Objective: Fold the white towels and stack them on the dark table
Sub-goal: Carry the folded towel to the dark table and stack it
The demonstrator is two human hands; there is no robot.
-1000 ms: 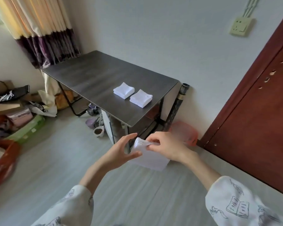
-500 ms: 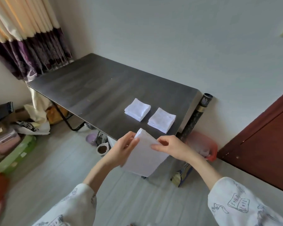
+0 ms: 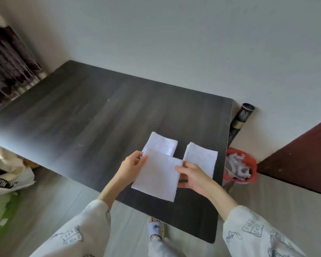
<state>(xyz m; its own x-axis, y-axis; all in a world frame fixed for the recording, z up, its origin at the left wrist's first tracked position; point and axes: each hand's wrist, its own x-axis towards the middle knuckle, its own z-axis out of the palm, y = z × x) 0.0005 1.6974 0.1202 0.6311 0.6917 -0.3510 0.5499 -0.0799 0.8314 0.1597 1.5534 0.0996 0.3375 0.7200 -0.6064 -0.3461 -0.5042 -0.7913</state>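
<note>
The person stood at the near edge of the dark table (image 3: 93, 115), a half-folded white towel (image 3: 157, 176) held between both hands just over the tabletop. The left hand (image 3: 131, 166) pinched its upper left corner; the right hand (image 3: 193, 176) gripped its right edge, fingers curled round the cloth. Two folded towels lay on the table just beyond: the left stack (image 3: 161, 144), partly hidden behind the held towel, and the right stack (image 3: 200, 157), beside the right hand. By my reckoning the folding was mid-step; next, one more fold, then setting it squarely on a stack.
</note>
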